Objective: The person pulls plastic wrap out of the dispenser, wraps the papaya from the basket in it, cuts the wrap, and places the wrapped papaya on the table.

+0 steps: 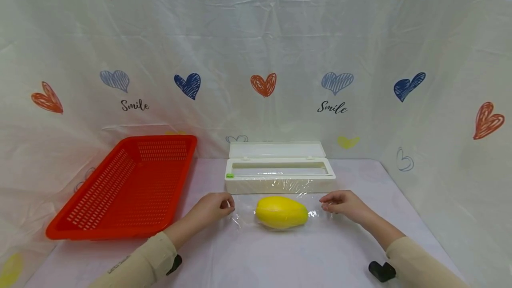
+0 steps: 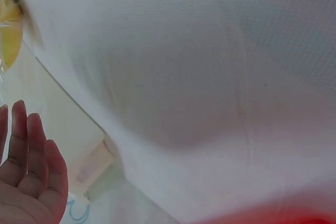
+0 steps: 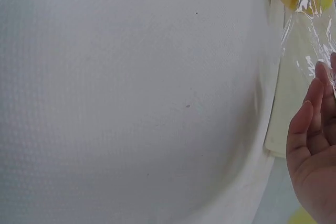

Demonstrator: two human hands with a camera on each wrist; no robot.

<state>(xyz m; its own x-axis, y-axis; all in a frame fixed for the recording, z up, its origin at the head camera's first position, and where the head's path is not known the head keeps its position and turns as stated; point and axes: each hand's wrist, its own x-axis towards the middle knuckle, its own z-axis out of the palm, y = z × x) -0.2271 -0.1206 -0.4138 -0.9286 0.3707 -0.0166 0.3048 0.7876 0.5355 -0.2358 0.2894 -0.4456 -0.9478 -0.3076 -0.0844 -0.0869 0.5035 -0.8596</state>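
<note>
Two hands, left hand and right hand, each with fingertips apparently pinched on clear film, seemingly keeping it spread either side of the yellow fruit, mid-bench between them. White box sits just beyond on the far side, lid up, film running to its front; red basket at left crowds the left forearm, right side roomier.
</note>
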